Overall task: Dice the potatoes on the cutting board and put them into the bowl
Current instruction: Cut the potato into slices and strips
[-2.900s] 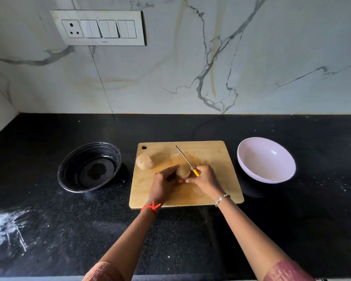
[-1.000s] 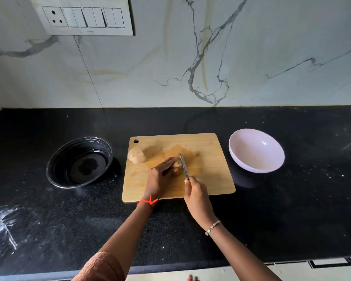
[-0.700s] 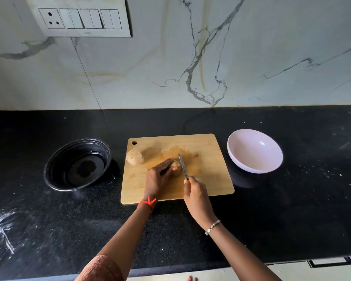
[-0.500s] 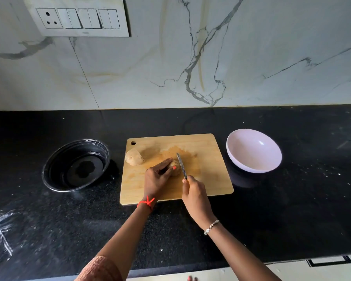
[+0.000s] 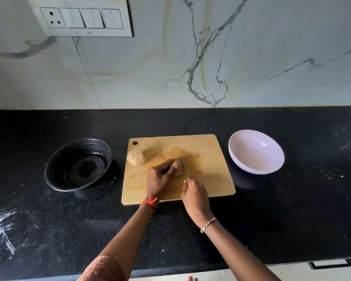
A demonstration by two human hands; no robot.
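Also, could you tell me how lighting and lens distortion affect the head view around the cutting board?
Head view: soft, even light; a small glare spot inside the white bowl, its shadow falling toward the cutting board; wide-angle bending tilts the switch plate; the knife blade and held potato look slightly soft.

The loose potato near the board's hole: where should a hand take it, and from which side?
Probably across its narrow middle, from above and the left: the loose potato lies sideways on the cutting board, top bare, while the left hand, the potato being cut and the knife sit to its right.
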